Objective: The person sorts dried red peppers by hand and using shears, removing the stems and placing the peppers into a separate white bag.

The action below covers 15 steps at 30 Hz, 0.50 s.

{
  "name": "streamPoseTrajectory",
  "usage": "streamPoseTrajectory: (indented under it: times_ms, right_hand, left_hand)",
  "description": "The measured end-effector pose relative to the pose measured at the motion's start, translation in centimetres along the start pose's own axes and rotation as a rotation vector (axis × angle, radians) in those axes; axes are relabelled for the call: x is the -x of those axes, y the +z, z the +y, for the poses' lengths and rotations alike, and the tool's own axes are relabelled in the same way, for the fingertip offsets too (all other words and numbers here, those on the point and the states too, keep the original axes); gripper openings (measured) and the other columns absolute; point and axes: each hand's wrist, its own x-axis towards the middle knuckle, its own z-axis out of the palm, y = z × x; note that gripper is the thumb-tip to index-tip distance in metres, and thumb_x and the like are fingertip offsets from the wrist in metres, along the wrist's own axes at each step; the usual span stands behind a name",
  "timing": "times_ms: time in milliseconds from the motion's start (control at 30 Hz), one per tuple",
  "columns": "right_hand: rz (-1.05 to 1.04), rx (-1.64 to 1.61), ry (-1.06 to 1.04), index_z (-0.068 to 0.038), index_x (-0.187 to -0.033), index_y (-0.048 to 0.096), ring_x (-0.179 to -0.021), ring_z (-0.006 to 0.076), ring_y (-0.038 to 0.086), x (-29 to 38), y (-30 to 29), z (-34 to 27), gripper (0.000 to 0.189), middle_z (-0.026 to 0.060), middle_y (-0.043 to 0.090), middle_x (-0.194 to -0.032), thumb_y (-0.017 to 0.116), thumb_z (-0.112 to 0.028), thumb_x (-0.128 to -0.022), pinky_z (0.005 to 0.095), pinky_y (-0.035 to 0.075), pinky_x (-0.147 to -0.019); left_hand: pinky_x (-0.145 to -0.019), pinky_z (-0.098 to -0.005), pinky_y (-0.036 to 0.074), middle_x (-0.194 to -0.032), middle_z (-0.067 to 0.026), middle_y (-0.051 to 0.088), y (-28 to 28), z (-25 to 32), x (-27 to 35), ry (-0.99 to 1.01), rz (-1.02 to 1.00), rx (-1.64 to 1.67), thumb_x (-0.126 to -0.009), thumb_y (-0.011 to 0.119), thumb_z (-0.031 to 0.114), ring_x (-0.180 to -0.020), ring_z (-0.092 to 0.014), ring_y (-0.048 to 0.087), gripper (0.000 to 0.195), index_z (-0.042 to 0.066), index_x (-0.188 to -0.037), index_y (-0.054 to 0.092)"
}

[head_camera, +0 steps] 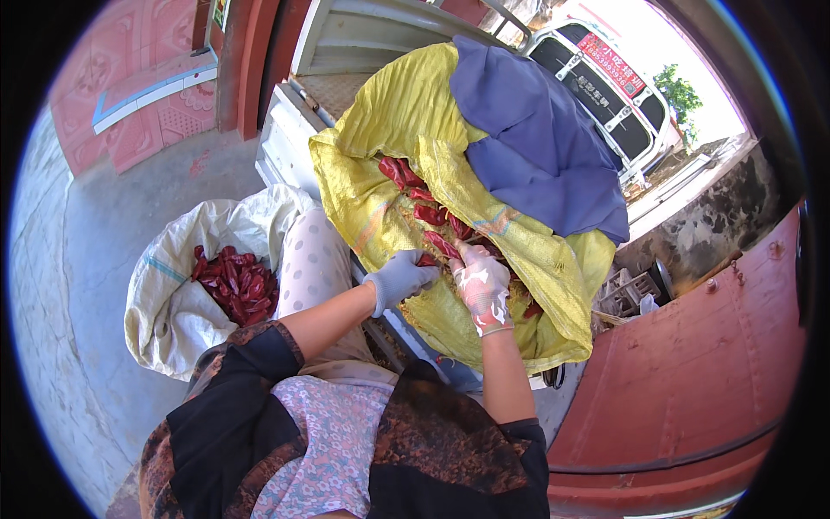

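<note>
A yellow woven sack point(363, 175) lies open in front of me, with dried red chili peppers point(430, 215) and yellowish seeds inside its mouth. My left hand point(401, 282), in a grey knit glove, pinches one red pepper point(426, 260) at the sack's near lip. Inside the mouth, my right hand point(483, 289) wears a worn white and pink glove. Its fingertips are beside a long red pepper point(442, 244); whether they grip it is unclear. To my left, a white woven sack point(162, 311) stands with its rim rolled down, and a heap of red peppers point(240, 285) shows inside.
Blue-purple cloth point(532, 143) covers the yellow sack's far side. The sack rests on a white metal cargo bed point(285, 136). A red metal door point(681, 363) is at right; beyond the opening stands a vehicle point(603, 91) bearing writing. Concrete floor point(130, 214) extends left.
</note>
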Motion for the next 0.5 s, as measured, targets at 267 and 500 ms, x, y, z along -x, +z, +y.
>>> streamPoseTrajectory:
  times_ms: [267,500]
  right_hand:
    - [0.274,0.014,0.108,-0.005,-0.124,0.056,-0.108,0.0287,0.059,1.3,-0.2,2.8,0.047,0.0183,0.062,-0.115,0.069,-0.015,-0.081,0.0378,0.047,-0.091]
    - [0.174,-0.682,0.003,-0.001,-0.119,0.061,-0.102,0.0181,0.063,3.6,0.0,1.5,0.034,0.0126,0.066,-0.113,0.062,0.001,-0.085,0.0282,0.048,-0.089]
  left_hand:
    - [-0.048,-0.0227,0.033,-0.066,0.0012,0.054,-0.3,-0.8,0.9,0.104,-0.186,0.079,-0.091,0.062,0.024,-0.052,-0.005,0.043,0.020,0.005,-0.086,0.060]
    - [-0.047,-0.0226,0.033,-0.066,-0.0015,0.055,-0.4,-0.5,1.6,0.103,-0.312,0.144,-0.093,0.060,0.023,-0.049,-0.006,0.042,0.023,0.005,-0.079,0.057]
